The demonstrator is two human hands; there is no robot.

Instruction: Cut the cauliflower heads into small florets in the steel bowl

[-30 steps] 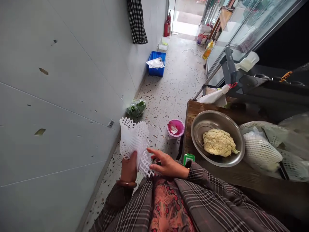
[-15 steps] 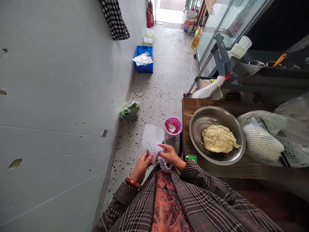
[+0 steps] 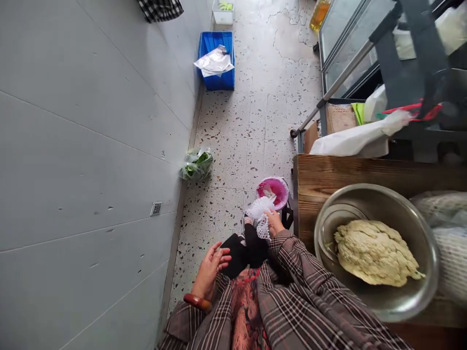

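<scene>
Bunched white foam netting (image 3: 261, 210) is gripped in my right hand (image 3: 274, 223), low beside the table and partly over the pink-rimmed bin (image 3: 280, 190). My left hand (image 3: 212, 266) is raised at the left with its fingers apart and nothing in it; a reddish-brown bangle circles the wrist. A pale cauliflower (image 3: 375, 250) lies in a large steel bowl (image 3: 399, 311) on the wooden table.
Along the left wall on the floor are a bag of green vegetables (image 3: 197, 164) and a blue crate (image 3: 223, 82). A wheeled cart (image 3: 345, 73) with bags stands beyond the table (image 3: 317, 177). More netted produce (image 3: 454, 257) sits at the right.
My left hand has let go of the netting and moved away left. My right hand has carried the netting right toward the bin. The view has tilted down.
</scene>
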